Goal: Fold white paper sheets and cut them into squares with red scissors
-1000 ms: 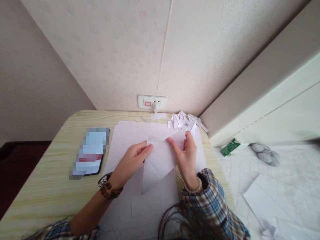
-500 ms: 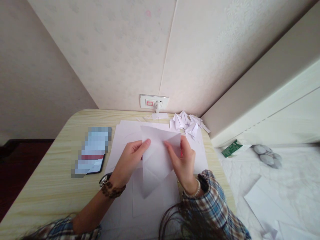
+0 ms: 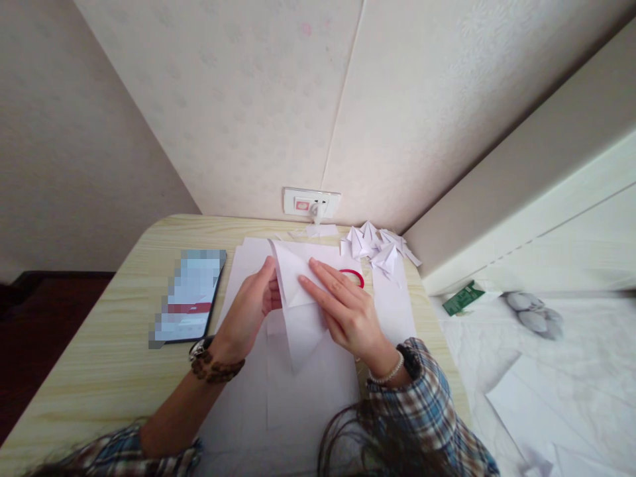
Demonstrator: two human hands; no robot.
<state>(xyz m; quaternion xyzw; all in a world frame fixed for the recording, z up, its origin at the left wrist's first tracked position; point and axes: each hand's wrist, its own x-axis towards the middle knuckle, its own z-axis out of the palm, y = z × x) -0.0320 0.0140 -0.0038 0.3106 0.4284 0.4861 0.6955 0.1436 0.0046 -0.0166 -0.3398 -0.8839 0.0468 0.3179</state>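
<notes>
A white paper sheet (image 3: 298, 318), folded into a long triangle pointing toward me, lies on a layer of white sheets (image 3: 308, 404) spread over a light wooden table (image 3: 99, 371). My left hand (image 3: 248, 311) pinches the folded sheet's upper left edge. My right hand (image 3: 342, 311) lies flat on it, fingers stretched out and pressing the fold down. A red ring-shaped object (image 3: 354, 276) peeks out just beyond my right fingers.
A phone (image 3: 191, 295) lies left of the sheets. Several small folded paper pieces (image 3: 377, 245) are piled at the table's back right, near a wall socket (image 3: 312, 202). To the right is a white bed with a green packet (image 3: 463, 297), a grey object (image 3: 534, 308) and loose sheets (image 3: 541, 411).
The folded sheet, held up between both hands before, has been laid on the table. My right hand let go of its edge and now presses flat on it.
</notes>
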